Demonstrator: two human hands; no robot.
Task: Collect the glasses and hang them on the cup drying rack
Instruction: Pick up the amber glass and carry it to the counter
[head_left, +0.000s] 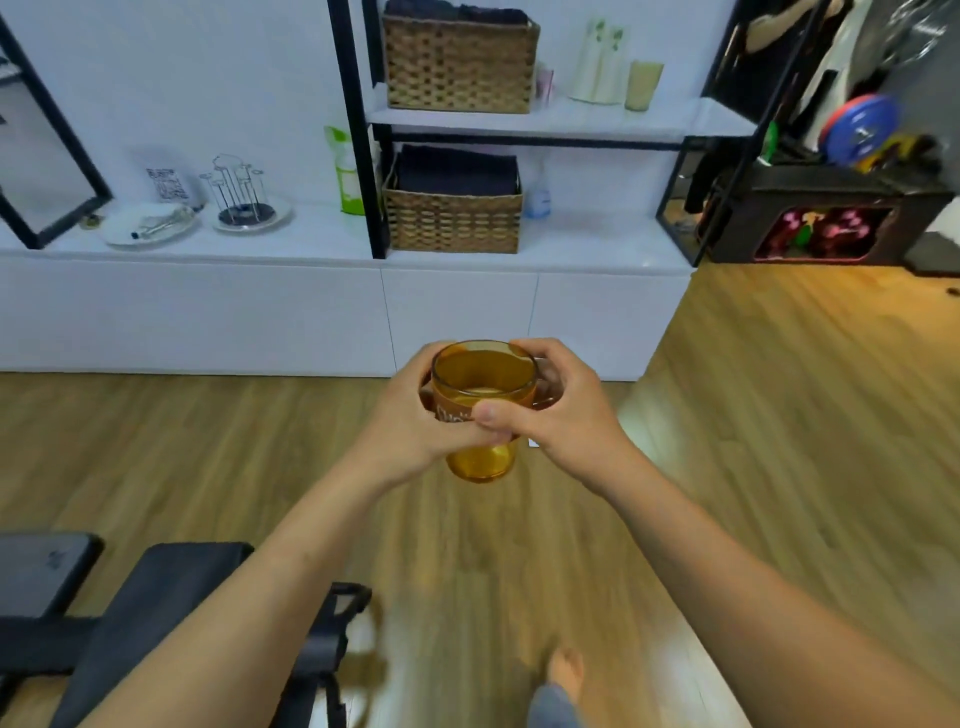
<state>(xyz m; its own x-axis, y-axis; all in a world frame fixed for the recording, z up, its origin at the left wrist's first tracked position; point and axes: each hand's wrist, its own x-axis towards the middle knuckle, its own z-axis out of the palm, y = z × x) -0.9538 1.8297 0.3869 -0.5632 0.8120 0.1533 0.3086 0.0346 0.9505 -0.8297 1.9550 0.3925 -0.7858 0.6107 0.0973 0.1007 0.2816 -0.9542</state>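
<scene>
Amber glass (483, 410) held upright at frame centre, above the wooden floor (727, 415), mouth open to the camera. Both hands together on it: left hand (410, 415) wraps the left side, fingers curled around the wall; right hand (561, 410) wraps the right side, thumb lying across the front of the glass and touching the left hand's fingers. White lettering on the glass wall, partly covered, unreadable. A second clear glass may sit behind the right fingers, cannot tell.

Cup drying rack (236, 195), thin wire pegs on a round dark base in a white dish, sits on the white counter (311, 234) at upper left of the frame, well apart from the glass. No cups on its pegs. Just left of it a white plate (148, 223) with small items, blurred.

Two wicker baskets (453, 213) on the black-framed shelves at upper middle, one above the other. Green bottle (345, 171) left of the lower basket. Black bench (156, 597) at lower left. Bare foot (566, 670) at bottom centre.
</scene>
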